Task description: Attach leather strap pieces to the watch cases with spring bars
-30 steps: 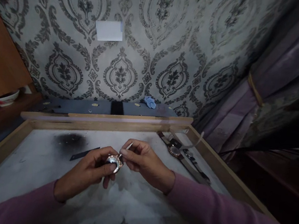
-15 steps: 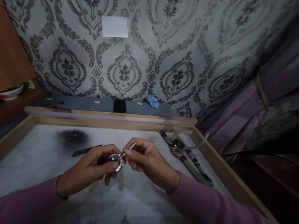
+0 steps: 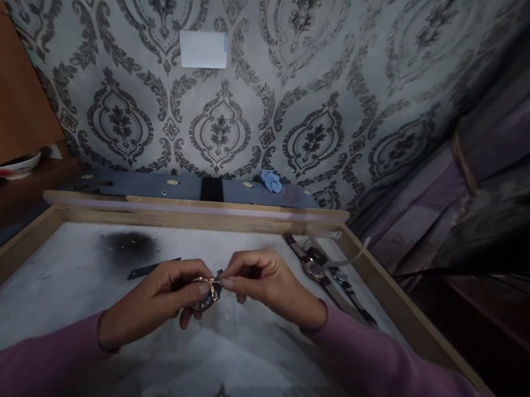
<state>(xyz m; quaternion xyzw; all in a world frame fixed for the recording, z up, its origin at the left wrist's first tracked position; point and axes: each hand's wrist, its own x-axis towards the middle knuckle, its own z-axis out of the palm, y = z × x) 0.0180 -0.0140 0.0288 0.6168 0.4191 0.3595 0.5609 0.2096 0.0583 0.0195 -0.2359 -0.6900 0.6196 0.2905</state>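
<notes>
My left hand (image 3: 166,293) is closed around a rose-gold watch case (image 3: 204,296) with a dark dial, its thumb pressed on the front. At the case's right edge, my right hand (image 3: 257,283) pinches a slim metal tool (image 3: 215,281) between thumb and forefinger. Most of the tool is hidden by the fingers, and its tip lies against the lug end of the watch. A small dark piece stands up beside the fingertips; its kind I cannot make out. Behind my left hand lies a dark strap piece (image 3: 150,267), partly covered.
Several watches with straps, one a rose-gold watch (image 3: 315,270), lie at the right of the wood-rimmed white tray (image 3: 169,370). A black smudge (image 3: 131,243) marks its surface. Beyond the back rim sits a crumpled blue cloth (image 3: 271,181). A curtain (image 3: 442,212) hangs at right.
The slim tool, earlier slanting up out of my right fingers, now lies nearly level toward the watch. The watch has tilted and dropped slightly in my left hand.
</notes>
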